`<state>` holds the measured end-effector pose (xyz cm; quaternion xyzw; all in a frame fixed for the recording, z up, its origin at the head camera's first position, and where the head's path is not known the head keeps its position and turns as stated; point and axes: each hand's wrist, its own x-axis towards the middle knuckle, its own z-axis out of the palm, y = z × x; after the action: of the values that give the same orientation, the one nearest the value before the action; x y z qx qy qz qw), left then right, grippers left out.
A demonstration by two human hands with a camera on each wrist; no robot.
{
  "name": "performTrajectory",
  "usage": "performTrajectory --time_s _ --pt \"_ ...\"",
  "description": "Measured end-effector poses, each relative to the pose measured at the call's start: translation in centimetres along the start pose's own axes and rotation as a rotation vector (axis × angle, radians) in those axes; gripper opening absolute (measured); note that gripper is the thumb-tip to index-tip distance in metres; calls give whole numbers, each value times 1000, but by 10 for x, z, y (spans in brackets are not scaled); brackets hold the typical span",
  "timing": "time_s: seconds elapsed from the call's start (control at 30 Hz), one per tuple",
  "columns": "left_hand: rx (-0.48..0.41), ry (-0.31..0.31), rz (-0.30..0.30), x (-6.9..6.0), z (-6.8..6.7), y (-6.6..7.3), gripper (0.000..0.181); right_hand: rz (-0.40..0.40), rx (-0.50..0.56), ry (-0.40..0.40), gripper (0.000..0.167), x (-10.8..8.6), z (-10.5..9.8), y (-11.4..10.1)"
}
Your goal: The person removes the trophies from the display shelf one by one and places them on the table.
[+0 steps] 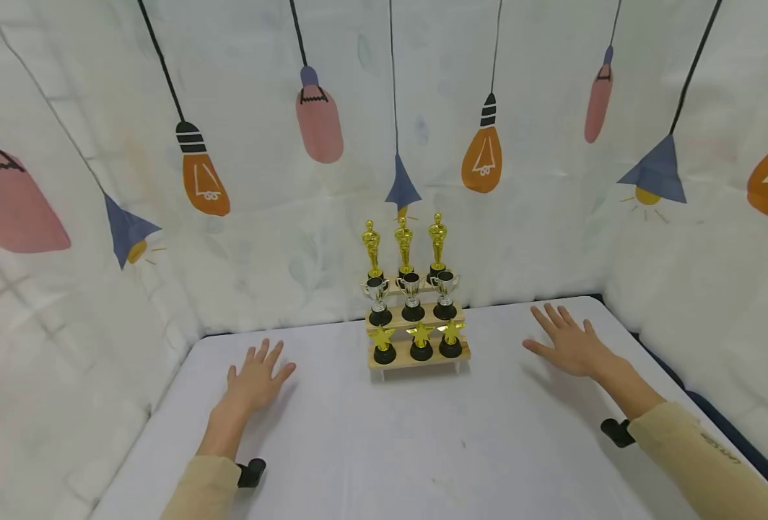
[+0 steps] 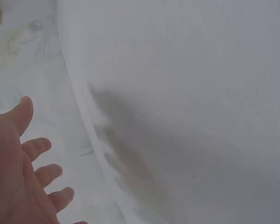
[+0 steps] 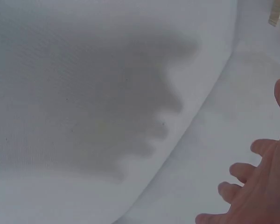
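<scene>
Both hands hover above a white-covered table with nothing in them. The left hand [image 1: 254,383], fingers spread, is left of a three-tier wooden stand [image 1: 416,362]. On the other side of the stand, the right hand [image 1: 571,345] is also spread, its shadow on the cloth. Gold figure trophies [image 1: 405,242] stand on the top tier. Silver cup trophies [image 1: 412,289] with black bases fill the middle tier. Along the bottom tier are gold star trophies [image 1: 421,336], also on black bases. Each wrist view shows only the hand, the cloth and the wall covering.
A white tablecloth [image 1: 358,448] covers the table. Behind it and at both sides hangs a pale wall covering [image 1: 260,253] printed with lamps and bulbs. A black device [image 1: 252,473] sits at the left cuff, another black device [image 1: 616,432] at the right cuff.
</scene>
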<state>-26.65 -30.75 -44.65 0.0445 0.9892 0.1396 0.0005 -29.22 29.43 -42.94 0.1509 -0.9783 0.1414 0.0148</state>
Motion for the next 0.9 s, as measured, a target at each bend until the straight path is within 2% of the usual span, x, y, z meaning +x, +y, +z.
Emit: performTrajectory --time_s 0.17,0.33,0.53,0.7,0.9 --pt "-30 6 14 0 0 5 77 -8 5 -10 89 -1 -2 -5" --pt "-79 22 33 3 7 11 69 -21 29 -20 90 -6 0 -8" --pt "-86 61 67 7 13 21 60 -49 77 21 87 -7 0 -17" --pt "-178 87 96 10 15 34 52 -86 169 92 75 -4 2 -31" --pt "-315 121 153 11 15 51 44 -152 285 181 52 -2 4 -49"
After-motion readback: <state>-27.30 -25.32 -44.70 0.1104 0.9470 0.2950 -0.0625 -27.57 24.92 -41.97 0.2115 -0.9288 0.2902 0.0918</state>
